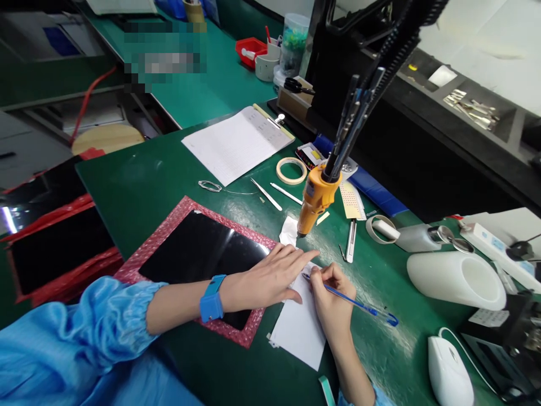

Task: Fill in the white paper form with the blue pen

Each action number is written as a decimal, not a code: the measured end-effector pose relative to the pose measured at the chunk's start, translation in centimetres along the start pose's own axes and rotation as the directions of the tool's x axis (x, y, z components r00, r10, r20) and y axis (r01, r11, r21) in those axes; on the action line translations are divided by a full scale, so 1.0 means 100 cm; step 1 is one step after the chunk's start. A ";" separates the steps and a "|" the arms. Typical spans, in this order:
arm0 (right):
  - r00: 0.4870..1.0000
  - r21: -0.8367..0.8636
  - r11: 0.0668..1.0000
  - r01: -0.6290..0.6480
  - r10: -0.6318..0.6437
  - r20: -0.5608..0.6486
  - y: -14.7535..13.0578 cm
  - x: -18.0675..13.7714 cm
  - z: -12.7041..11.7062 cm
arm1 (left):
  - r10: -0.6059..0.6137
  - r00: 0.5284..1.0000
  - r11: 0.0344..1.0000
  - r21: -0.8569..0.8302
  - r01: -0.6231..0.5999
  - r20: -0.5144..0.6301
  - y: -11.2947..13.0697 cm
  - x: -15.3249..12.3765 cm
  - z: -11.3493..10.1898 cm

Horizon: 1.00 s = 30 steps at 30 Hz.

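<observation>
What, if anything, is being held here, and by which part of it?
The right hand holds a blue pen near its writing tip. The left hand, fingers extended, visibly grips nothing.

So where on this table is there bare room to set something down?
Bare green table shows left of the clipped sheet, beyond the pink wrap, and between the blue pen in the right hand and the white mouse. It is crowded around the orange tool, with tape roll, tweezers and knife nearby.
</observation>
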State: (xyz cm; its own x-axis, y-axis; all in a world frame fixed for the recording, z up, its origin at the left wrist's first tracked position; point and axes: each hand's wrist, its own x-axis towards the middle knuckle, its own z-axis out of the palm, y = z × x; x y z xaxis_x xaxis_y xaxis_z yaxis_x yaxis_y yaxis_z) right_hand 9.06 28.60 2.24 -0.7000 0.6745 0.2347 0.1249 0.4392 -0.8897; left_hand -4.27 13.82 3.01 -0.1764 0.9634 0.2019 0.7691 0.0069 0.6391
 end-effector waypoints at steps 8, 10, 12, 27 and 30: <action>0.999 -0.035 0.999 0.037 -0.038 -0.014 0.003 0.001 0.007 | -0.088 0.995 0.996 -0.021 0.089 0.047 0.003 0.002 -0.001; 0.999 -0.041 0.998 0.043 -0.044 -0.013 0.002 0.001 0.006 | -0.089 0.994 0.995 -0.031 0.091 0.061 0.004 0.003 -0.003; 0.999 -0.047 0.998 0.045 -0.046 -0.010 0.002 0.001 0.006 | -0.084 0.994 0.995 -0.041 0.087 0.064 0.005 0.003 -0.003; 0.998 -0.040 0.998 0.045 -0.046 -0.030 0.006 0.000 0.008 | -0.118 0.989 0.990 -0.069 0.124 0.086 0.005 0.001 -0.005; 0.998 -0.035 0.998 0.047 -0.048 -0.030 0.007 0.000 0.008 | -0.112 0.991 0.990 -0.074 0.118 0.076 0.005 0.000 -0.004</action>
State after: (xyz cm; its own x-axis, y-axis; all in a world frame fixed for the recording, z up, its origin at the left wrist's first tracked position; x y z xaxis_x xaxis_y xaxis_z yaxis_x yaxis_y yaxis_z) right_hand 8.59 28.39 1.32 -0.6840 0.6699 0.2886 0.1165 0.4910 -0.8634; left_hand -4.15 13.71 3.62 -0.2143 0.9742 0.0715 0.6956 0.1008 0.7113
